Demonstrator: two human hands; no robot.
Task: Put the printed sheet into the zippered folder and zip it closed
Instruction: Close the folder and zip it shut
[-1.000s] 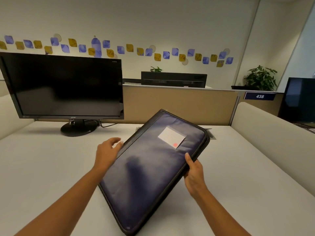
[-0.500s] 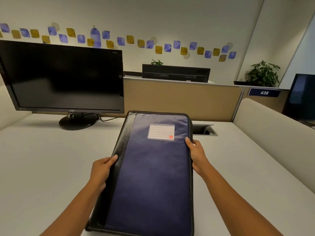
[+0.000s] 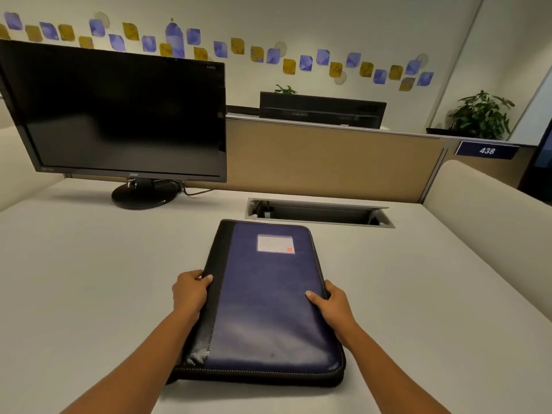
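Now left hand (image 3: 189, 292) and right hand (image 3: 333, 304) grip zippered folder (image 3: 263, 312); fingers mostly hidden.

"438" on blue partition sign (image 3: 487, 150)

Bare bench (image 3: 74, 279) stretched wide left and right of the folder (image 3: 268, 300). The monitor (image 3: 119, 115) and its round base (image 3: 143, 198) blocked the upper left of the frame; a recessed cable tray (image 3: 319, 213) and the partition (image 3: 328, 162) closed the centre top.
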